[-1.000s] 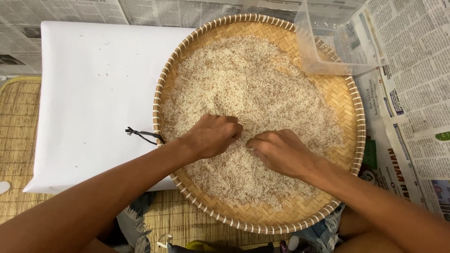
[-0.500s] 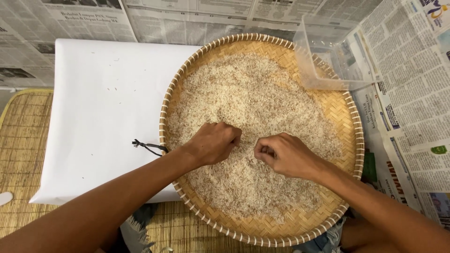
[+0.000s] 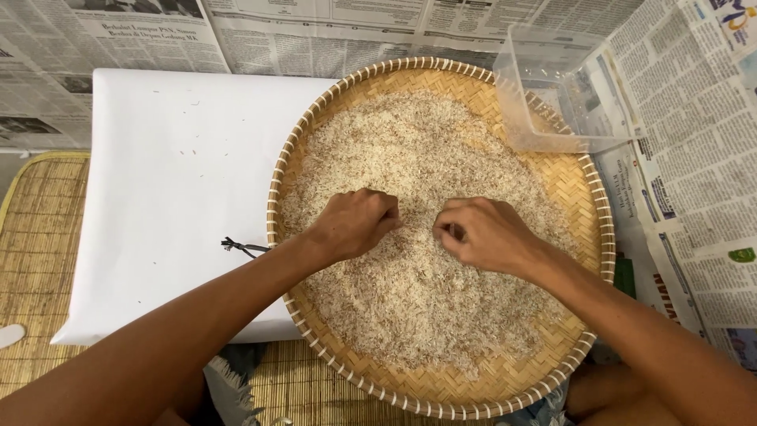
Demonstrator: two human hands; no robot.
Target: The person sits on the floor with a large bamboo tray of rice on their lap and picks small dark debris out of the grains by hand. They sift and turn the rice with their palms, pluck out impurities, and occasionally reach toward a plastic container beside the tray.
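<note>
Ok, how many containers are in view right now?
2: the round woven tray of rice under both hands, and a clear plastic tub at its upper right rim. None looks hidden.

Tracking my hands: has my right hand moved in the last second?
Yes. The right hand moved away from the near rim of the tray, toward its middle.

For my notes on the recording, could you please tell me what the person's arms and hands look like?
Both arms are bare as far as the frame shows, with no sleeves. The left hand and right hand wear no gloves, rings, watch or bracelets that I can see.
</note>
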